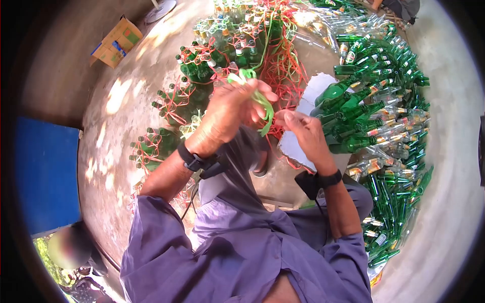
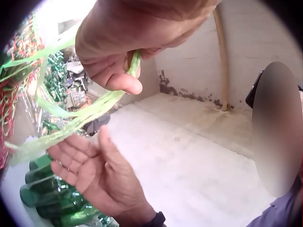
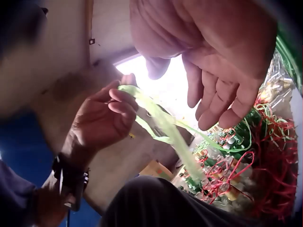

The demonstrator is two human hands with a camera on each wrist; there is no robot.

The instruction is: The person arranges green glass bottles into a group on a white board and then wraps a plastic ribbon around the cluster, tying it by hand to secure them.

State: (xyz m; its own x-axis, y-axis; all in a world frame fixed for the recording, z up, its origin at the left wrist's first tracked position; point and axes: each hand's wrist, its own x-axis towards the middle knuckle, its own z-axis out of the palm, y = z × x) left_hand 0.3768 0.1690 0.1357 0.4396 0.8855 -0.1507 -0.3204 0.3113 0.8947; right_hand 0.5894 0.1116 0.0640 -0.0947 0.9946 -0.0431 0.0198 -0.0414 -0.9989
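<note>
A light green plastic twine (image 2: 52, 139) is pinched between the thumb and fingers of my left hand (image 1: 230, 111), held up over the lap. In the left wrist view its flat strands hang in a loop down from the pinch. My right hand (image 1: 308, 134) is beside it, fingers loosely extended and holding nothing; the right wrist view shows its palm (image 3: 213, 61) apart from the twine. Just beyond the right hand, several green bottles (image 1: 348, 116) lie side by side on a white board (image 1: 293, 146).
Upright bottles (image 1: 202, 65) bundled with red twine stand on the left. A tangle of red twine (image 1: 285, 65) lies in the middle. Loose bottles (image 1: 389, 187) are heaped along the right wall. A cardboard box (image 1: 117, 43) and a blue panel (image 1: 48, 171) are at the left.
</note>
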